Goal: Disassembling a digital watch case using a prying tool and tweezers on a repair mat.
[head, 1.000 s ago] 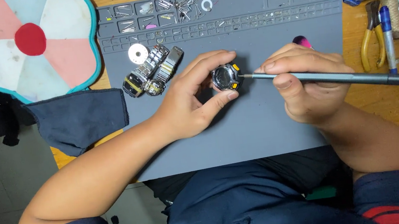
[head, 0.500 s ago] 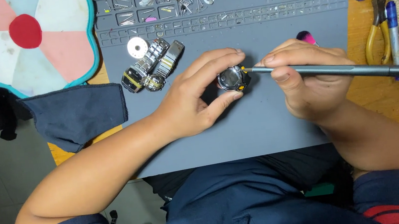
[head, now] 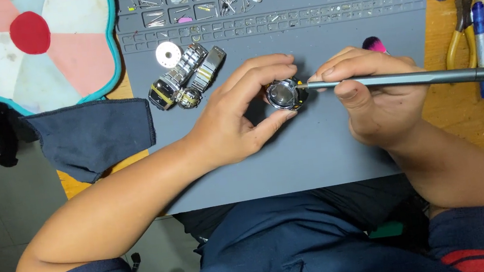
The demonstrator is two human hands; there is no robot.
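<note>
The watch case [head: 284,94] is round, of polished metal with a domed glass face, and is positioned near the centre of the grey matte work mat [head: 317,158]. The left hand [head: 234,121] grips it: thumb below, fingers [head: 264,66] curved over the top, closed narrowly on the rim. The right hand [head: 371,94] holds a slim grey metal precision screwdriver [head: 396,80] in a pinch grip, shaft horizontal, tip touching the right edge of the case. Two segmented steel bracelet halves [head: 189,75] and a small white disc [head: 168,54] lie on the mat at upper left. A dark blue cloth [head: 93,138] overlaps the mat's left edge. The wooden tabletop [head: 463,107] carries yellow-handled pliers [head: 455,38].
</note>
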